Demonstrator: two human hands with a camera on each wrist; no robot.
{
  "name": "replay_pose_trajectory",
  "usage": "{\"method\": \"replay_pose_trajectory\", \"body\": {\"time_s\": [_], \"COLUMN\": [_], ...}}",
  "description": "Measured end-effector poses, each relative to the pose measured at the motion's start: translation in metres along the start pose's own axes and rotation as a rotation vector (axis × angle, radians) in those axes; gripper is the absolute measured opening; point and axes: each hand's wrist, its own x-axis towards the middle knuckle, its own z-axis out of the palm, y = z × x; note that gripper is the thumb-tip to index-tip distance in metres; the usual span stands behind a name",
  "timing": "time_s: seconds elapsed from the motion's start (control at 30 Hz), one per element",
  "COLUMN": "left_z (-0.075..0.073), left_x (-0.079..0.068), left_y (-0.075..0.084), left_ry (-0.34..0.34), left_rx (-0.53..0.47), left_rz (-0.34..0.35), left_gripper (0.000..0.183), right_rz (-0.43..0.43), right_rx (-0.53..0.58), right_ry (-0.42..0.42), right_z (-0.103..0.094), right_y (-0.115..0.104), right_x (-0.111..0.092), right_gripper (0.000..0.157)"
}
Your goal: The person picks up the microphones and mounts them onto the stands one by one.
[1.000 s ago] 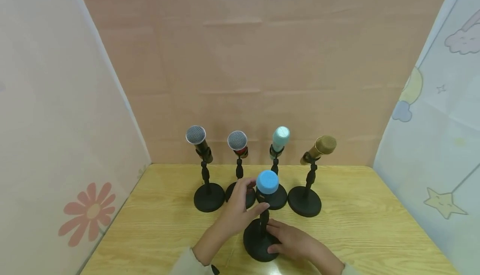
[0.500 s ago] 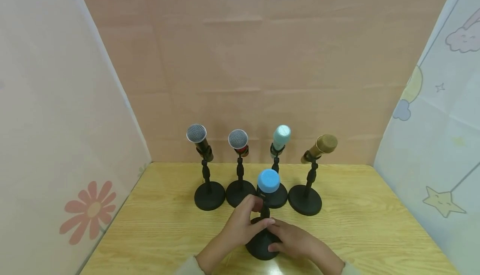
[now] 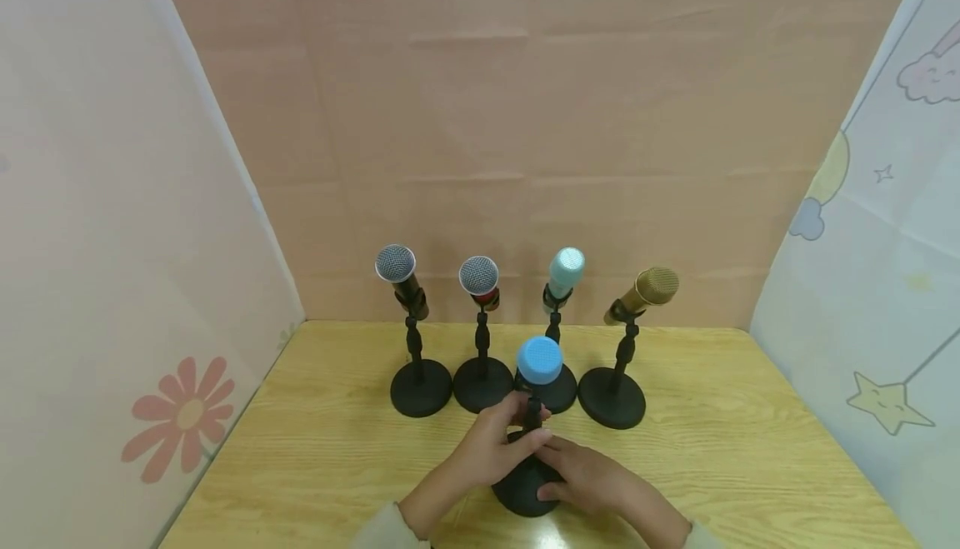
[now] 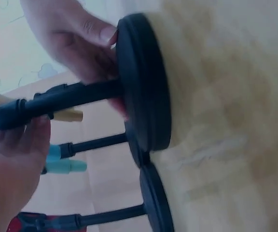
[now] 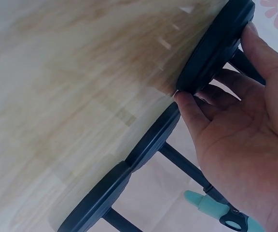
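Observation:
A blue-headed microphone (image 3: 539, 359) sits upright on a short black microphone stand at the front of the table. My left hand (image 3: 489, 451) curls round the stand's pole (image 4: 81, 94), just below the microphone. Lower down, my right hand (image 3: 588, 477) grips the right side of the round base (image 3: 522, 495). In the right wrist view, the right thumb (image 5: 262, 50) lies on top of the base, while a fingertip is at its lower edge. The microphone's body is mostly hidden behind its head in the head view.
Behind, in a row, stand a black microphone (image 3: 396, 264), a red one with a silver head (image 3: 478, 276), a mint-green one (image 3: 567, 269) and a gold one (image 3: 656, 286), each on a black stand. Cloth walls (image 3: 480, 116) enclose the wooden table (image 3: 315, 449).
My left hand has slid down from beside the microphone head to the stand's pole, its fingers now wrapped round it. The right hand keeps its grip on the base, which has barely shifted.

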Motion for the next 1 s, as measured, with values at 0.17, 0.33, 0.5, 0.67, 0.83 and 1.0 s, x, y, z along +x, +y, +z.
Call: {"method": "replay_pose_trajectory", "body": {"time_s": [0.17, 0.33, 0.5, 0.67, 0.83, 1.0], "left_z": [0.002, -0.006, -0.008, -0.005, -0.007, -0.010], "left_x": [0.001, 0.005, 0.005, 0.005, 0.008, -0.003], "left_y": [-0.001, -0.006, -0.008, -0.008, -0.010, -0.016], "left_ry": [0.019, -0.113, -0.125, -0.039, -0.111, -0.222], "left_rx": [0.058, -0.021, -0.042, 0.004, -0.036, 0.171], "left_rz": [-0.090, -0.013, -0.046, -0.069, -0.054, -0.121], "left_gripper": [0.027, 0.023, 0.038, 0.028, 0.022, 0.037], "right_rz": [-0.011, 0.013, -0.012, -0.018, -0.015, 0.023], "right_rx": [0.008, 0.005, 0.034, -0.012, -0.007, 0.024], "right_ry": [-0.021, -0.022, 0.000, -0.021, -0.007, -0.006], "right_z": [-0.018, -0.015, -0.022, -0.030, -0.020, -0.023], "right_y": [-0.023, -0.019, -0.026, -0.037, -0.027, -0.032], "right_x": [-0.005, -0.005, -0.007, -0.009, -0.008, -0.008], "right_gripper": [0.075, 0.076, 0.075, 0.072, 0.073, 0.075]}}
